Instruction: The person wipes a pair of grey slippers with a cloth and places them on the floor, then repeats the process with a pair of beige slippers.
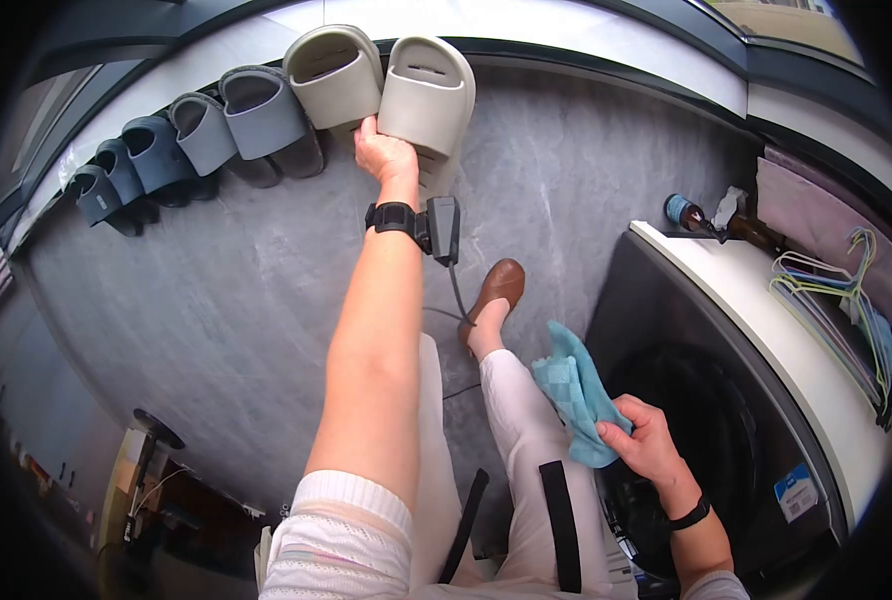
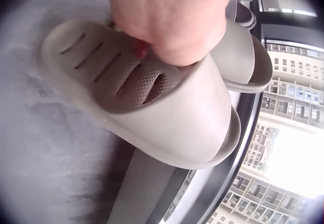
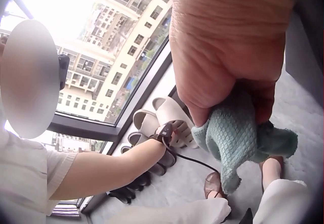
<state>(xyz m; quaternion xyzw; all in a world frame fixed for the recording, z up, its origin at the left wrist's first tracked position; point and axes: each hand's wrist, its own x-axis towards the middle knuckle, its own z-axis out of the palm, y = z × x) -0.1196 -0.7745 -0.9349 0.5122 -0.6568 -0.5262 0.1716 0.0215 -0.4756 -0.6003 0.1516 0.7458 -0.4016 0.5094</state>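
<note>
At the far end of the row, my left hand (image 1: 386,157) grips the right beige slipper (image 1: 428,105) at the edge of its strap. In the left wrist view the fingers of that hand (image 2: 174,24) dip into the foot opening, over the slotted sole (image 2: 104,64); part of the grip is hidden behind the hand. Its matching beige slipper (image 1: 334,90) leans close beside it on the left. Lower right, my right hand (image 1: 646,440) holds a teal cloth (image 1: 578,395) bunched between thumb and fingers, with its loose end hanging out.
Grey slippers (image 1: 261,112) and smaller blue ones (image 1: 156,155) line the wall ledge to the left. At right stands a front-loading washer (image 1: 696,400), with hangers (image 1: 846,290) and a bottle (image 1: 682,212) on its top. A brown shoe (image 1: 496,295) is on the person's foot.
</note>
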